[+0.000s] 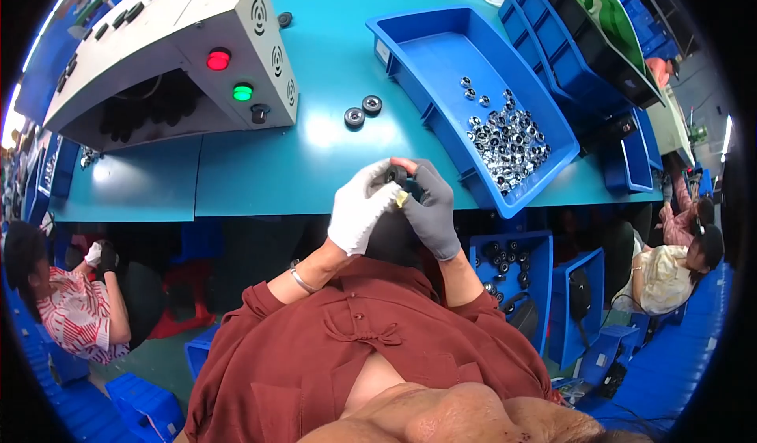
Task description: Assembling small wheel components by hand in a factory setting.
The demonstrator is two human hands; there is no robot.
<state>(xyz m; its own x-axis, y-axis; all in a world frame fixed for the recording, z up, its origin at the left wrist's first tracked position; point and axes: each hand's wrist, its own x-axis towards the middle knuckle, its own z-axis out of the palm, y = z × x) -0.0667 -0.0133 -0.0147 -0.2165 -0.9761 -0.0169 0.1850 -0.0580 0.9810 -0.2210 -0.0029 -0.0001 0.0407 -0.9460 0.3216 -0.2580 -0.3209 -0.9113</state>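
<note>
Pinching together at the centre of the frame, the left hand in a white fabric glove (361, 206) and the right hand in a grey glove (430, 206) both grasp a small dark round part (395, 176) over the teal table's (315, 151) near edge. Right of them, a blue plastic bin (441, 49) holds shiny metal rings (507, 137). Two black round discs (363, 111) lie above the hands, beside a grey control box (189, 41).

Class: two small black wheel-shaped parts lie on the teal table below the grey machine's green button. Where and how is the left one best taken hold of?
The left black part lies flat, apart from its neighbour. Probably best: come from above and pinch its round outer rim on opposite sides, using the sides away from the neighbour, where the table is bare.
</note>
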